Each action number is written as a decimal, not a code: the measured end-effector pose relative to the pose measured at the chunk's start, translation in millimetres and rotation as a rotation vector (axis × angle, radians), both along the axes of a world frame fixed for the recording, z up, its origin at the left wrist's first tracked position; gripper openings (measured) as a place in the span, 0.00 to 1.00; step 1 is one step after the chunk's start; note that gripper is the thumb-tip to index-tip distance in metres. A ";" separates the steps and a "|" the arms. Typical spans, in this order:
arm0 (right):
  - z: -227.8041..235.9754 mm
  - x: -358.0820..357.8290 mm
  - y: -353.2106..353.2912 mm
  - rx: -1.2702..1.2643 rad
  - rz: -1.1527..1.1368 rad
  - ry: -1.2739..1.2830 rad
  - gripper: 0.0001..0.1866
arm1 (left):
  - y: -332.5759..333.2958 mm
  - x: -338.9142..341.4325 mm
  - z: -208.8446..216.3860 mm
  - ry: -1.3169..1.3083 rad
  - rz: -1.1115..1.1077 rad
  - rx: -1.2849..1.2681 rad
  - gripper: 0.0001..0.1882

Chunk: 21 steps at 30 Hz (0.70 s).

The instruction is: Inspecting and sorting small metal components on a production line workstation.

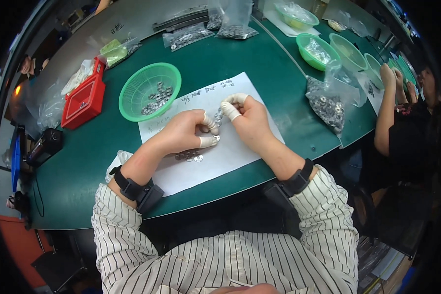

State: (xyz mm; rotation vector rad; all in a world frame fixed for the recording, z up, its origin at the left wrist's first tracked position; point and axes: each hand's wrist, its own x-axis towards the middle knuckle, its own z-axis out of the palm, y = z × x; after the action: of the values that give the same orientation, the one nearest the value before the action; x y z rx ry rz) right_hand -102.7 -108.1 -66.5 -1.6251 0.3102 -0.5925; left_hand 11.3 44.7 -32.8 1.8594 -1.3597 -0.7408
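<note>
1. Head view: the left hand (181, 133) rests on a white sheet of paper (230, 157) that lies on the green bench (83, 161); its grip is nearly closed, the cot-covered thumb and forefinger pinched together, and whether a part sits between them cannot be told
2. Head view: the right hand (250, 120) is just beside the left, over the same sheet; its grip is curled in, white-covered fingertips (230, 110) bent toward the left hand, and what it has hold of is too small to tell
3. Small metal washers (219, 116) lie on the paper between the two hands, and a second loose cluster of washers (188, 156) lies on the sheet under the left palm
4. A green mesh basket (132, 98) stands near the left hand, touching the sheet's far left corner, with more metal parts in it
5. A red box (84, 100) sits left of the basket, well apart from the hands
6. A clear bag of metal parts (328, 105) lies to the right of the sheet; further green bowls (306, 51) stand beyond it
7. At the right edge another person's arm (387, 108) rests on the bench
</note>
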 end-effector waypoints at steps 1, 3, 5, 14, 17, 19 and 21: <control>-2.7 -0.7 -1.0 -0.024 -0.012 -0.008 0.06 | -2.6 -1.1 -0.9 0.011 0.006 0.005 0.11; -0.2 3.9 0.7 -0.063 -0.021 -0.037 0.06 | 0.6 0.5 -0.3 0.030 0.005 0.018 0.10; 4.3 3.0 2.5 -0.071 -0.036 -0.047 0.06 | 2.1 1.1 -0.9 0.103 0.030 0.036 0.10; -1.0 5.0 -0.2 -0.157 -0.055 -0.111 0.08 | -3.9 -2.7 4.9 0.218 0.106 0.106 0.10; -0.8 5.9 1.8 -0.139 -0.057 -0.128 0.08 | -1.0 2.3 3.7 0.225 0.191 0.149 0.11; -0.1 6.1 2.8 -0.090 -0.089 -0.133 0.07 | 3.9 4.2 5.2 0.290 0.232 0.125 0.10; -5.7 8.2 -5.1 -0.067 -0.145 -0.148 0.07 | 0.1 6.0 8.0 0.433 0.268 0.077 0.08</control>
State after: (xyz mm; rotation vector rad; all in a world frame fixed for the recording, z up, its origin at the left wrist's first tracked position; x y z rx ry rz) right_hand -94.5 -113.2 -72.1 -1.6216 0.3026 -0.8369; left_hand 17.3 44.8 -24.8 1.7613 -0.8027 -0.9928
